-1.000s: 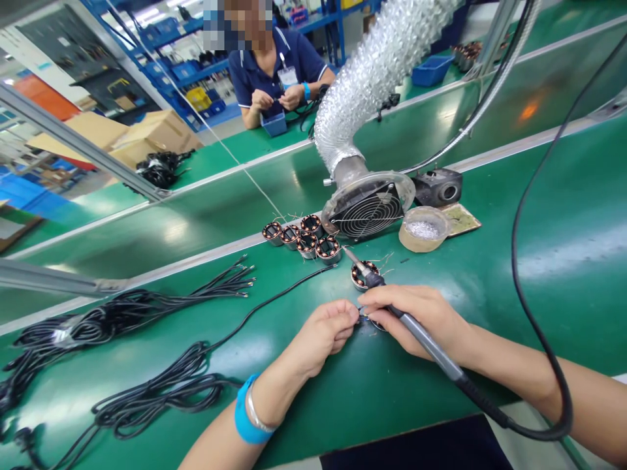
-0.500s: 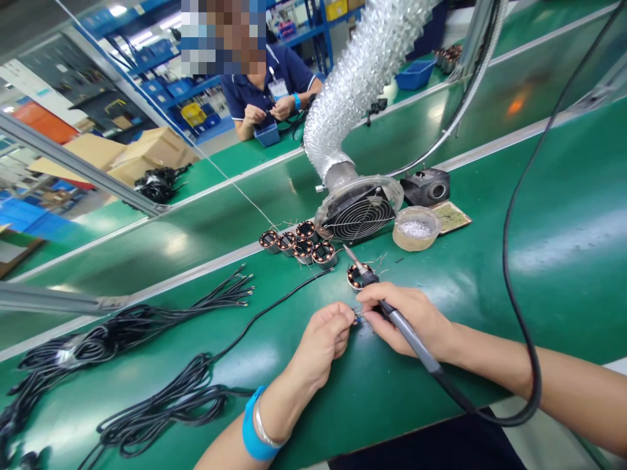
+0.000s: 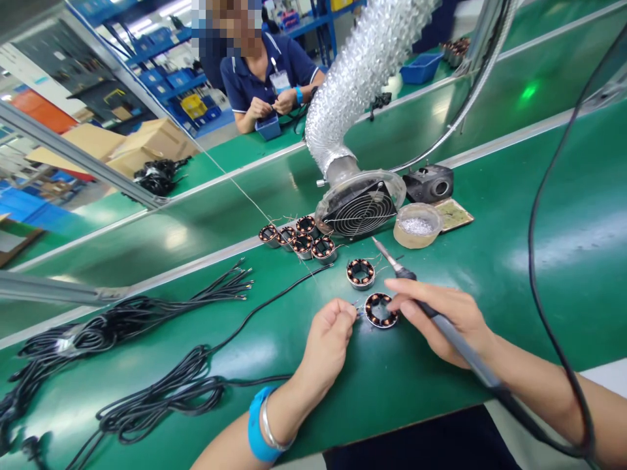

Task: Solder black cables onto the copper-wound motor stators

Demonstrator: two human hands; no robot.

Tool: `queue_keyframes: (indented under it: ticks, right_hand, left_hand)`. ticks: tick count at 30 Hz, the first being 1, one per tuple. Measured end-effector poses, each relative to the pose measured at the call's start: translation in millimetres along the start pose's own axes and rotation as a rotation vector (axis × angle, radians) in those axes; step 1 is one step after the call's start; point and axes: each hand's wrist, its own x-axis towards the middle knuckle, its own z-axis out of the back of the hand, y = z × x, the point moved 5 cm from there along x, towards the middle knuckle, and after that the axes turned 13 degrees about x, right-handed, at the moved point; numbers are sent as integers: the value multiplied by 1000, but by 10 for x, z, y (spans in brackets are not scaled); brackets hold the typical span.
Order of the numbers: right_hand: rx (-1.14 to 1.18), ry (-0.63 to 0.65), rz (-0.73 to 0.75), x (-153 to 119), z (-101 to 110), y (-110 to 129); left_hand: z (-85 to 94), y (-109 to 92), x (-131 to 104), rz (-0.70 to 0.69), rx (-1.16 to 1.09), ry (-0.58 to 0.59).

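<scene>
My left hand [image 3: 331, 336] is closed in a pinch on thin wires [image 3: 357, 308], whose stripped-looking ends stick out past the fingertips. A black cable runs in under the left wrist. A soldering iron [image 3: 443, 320] is held in my right hand [image 3: 448, 320], its tip pointing up and away to the left. The right fingertips reach the edge of a motor stator [image 3: 372, 316], a ring with copper coils lying flat just right of the left fingertips. Behind it stands a second stator [image 3: 361, 274].
Several more stators [image 3: 304, 245] cluster near the fume extractor [image 3: 362, 212]. A tub of solder-like bits [image 3: 416, 227] and a soldering iron holder [image 3: 430, 184] are at right. Black cables [image 3: 161, 398] cover the left bench. A co-worker [image 3: 269, 85] sits across.
My right hand has moved right with the soldering iron, away from the left fingertips, onto the near stator, which now shows. My left hand stays nearly in place.
</scene>
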Motion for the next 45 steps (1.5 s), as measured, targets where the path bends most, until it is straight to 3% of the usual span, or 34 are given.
queue_keyframes:
  ticks: [6,16,34,45]
  right_hand:
    - [90,-46,-42,43,197,99]
    - [125,-61,-143,39,175,4]
    - [147,-25,-23,-60,47,84]
    - [126,-65,-15,-21,114,135]
  left_hand:
    - [9,13,24,-31,39,-7]
    - [32,26,40,-37,67,-12]
    - [42,30,32,-49,105,-8]
    - [40,10,21,-33,98,-15]
